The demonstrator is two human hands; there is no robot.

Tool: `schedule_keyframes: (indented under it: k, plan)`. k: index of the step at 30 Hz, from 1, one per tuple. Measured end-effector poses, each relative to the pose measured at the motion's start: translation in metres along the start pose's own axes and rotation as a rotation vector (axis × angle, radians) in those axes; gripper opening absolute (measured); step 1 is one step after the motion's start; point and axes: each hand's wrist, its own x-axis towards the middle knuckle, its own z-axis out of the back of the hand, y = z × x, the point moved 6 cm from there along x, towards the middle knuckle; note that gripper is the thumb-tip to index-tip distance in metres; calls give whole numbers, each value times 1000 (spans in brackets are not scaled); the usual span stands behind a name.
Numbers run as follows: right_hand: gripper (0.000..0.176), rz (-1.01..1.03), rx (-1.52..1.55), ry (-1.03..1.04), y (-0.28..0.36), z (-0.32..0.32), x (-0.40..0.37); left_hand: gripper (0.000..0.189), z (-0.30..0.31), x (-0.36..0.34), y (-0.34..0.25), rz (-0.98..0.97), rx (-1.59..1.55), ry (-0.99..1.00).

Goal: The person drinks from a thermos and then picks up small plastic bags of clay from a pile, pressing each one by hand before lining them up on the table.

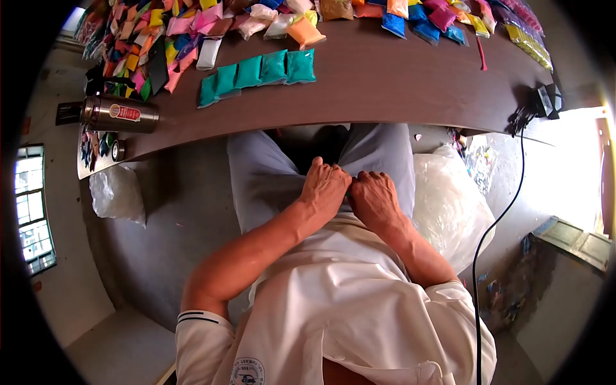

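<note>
My left hand [324,186] and my right hand [375,197] are side by side over my lap, nearly touching, below the table's near edge. Both have their fingers curled closed, backs turned up. Whatever may be between the fingers is hidden; a small dark spot shows where the hands meet. Grey trousers [256,170] lie beneath them. On the table, beyond my hands, a row of several joined teal packets [249,72] lies slightly slanted, and neither hand touches it.
Heaped colourful packets [192,25] cover the far side of the brown table [410,83]. A steel flask [138,117] lies at the left. Plastic bags [446,205] sit on the floor to the right. A black cable [500,221] hangs from a dark device [547,101] at the right edge.
</note>
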Motion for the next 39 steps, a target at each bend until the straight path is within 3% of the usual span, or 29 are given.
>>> schedule_keyframes:
  k: [12, 20, 39]
  plan:
    - [9, 13, 2, 44, 4, 3, -1, 18, 2, -3, 0, 8, -105, -10]
    - [9, 12, 2, 39, 3, 1, -1, 19, 1, 0, -2, 18, -35, 104]
    - [8, -4, 53, -18, -3, 2, -5, 16, -2, 3, -9, 21, 89, 88]
